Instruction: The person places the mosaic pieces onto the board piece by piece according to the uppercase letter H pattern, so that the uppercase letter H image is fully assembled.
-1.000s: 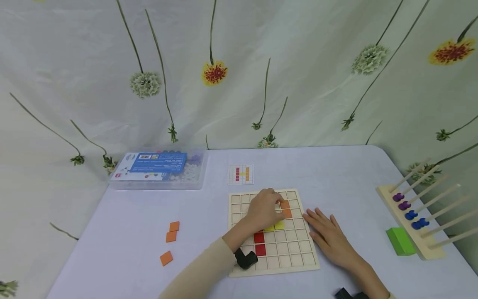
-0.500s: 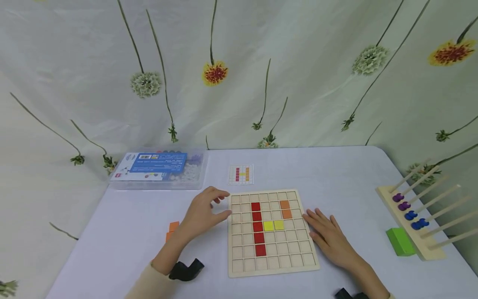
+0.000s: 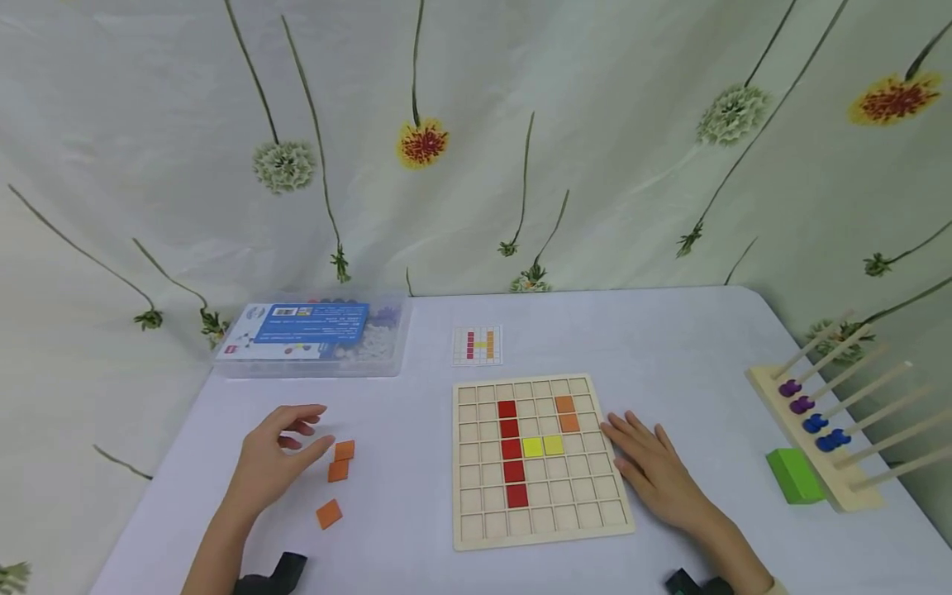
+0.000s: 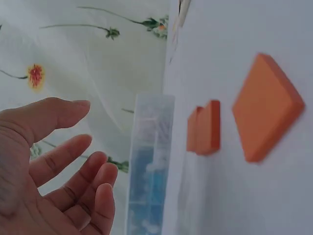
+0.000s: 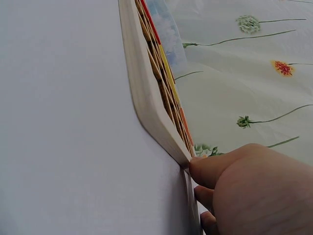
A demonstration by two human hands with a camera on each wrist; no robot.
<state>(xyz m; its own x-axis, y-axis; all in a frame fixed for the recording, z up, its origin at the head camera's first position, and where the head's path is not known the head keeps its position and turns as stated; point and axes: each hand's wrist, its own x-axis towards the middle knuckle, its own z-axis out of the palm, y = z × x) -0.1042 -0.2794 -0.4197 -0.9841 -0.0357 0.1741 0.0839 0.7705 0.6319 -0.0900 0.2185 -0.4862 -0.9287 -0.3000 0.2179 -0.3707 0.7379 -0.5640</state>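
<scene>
My left hand [image 3: 277,454] hovers at the left of the table with nothing in it, its fingers loosely bent and apart. Just right of it lie two orange square tiles [image 3: 341,461], and a third orange tile [image 3: 330,514] sits nearer the front. In the left wrist view the thumb and fingers [image 4: 73,159] are spread beside these tiles. My right hand [image 3: 658,471] rests flat on the table, fingertips at the right edge of the wooden grid board [image 3: 545,535]. On the board stand a column of red tiles [image 3: 511,449], two yellow tiles [image 3: 543,446] and two orange tiles [image 3: 567,414].
Behind the board lies a small pattern card [image 3: 478,345]. A clear plastic box [image 3: 312,337] with a blue label is at the back left. At the right edge stands a wooden peg rack [image 3: 814,438] with purple and blue beads, next to a green block [image 3: 796,476].
My left hand has let go of an orange tile on the board and swung left to the loose tiles. My right hand has stayed at the board's edge.
</scene>
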